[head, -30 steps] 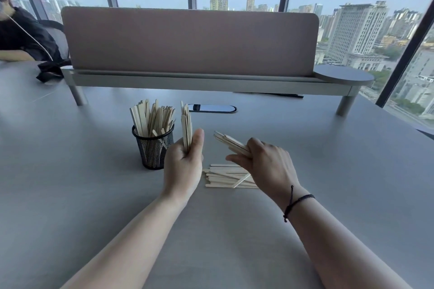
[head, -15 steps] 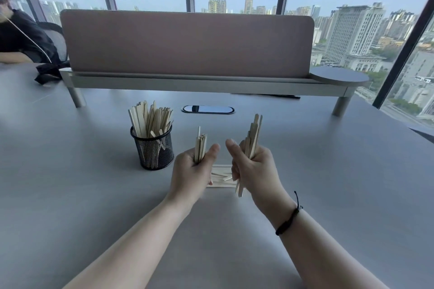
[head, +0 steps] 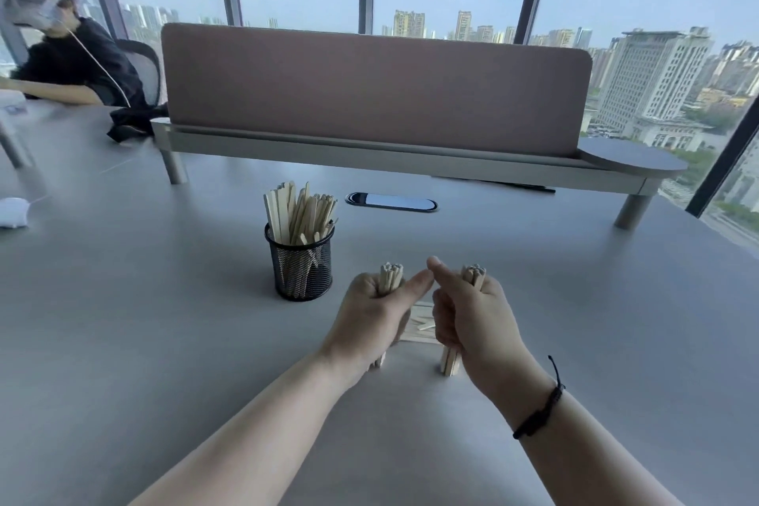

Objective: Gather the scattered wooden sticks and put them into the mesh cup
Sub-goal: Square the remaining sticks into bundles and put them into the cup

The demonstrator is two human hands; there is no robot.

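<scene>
Your left hand [head: 376, 314] is fisted tight around an upright bundle of sticks [head: 390, 279]; your right hand [head: 472, 320] is clamped on a second bundle [head: 473, 274], lower ends seemingly touching the table [head: 164, 341]. Loose sticks [head: 421, 327] lie between the fists. The mesh cup [head: 303, 266], just left, is packed with standing sticks.
</scene>
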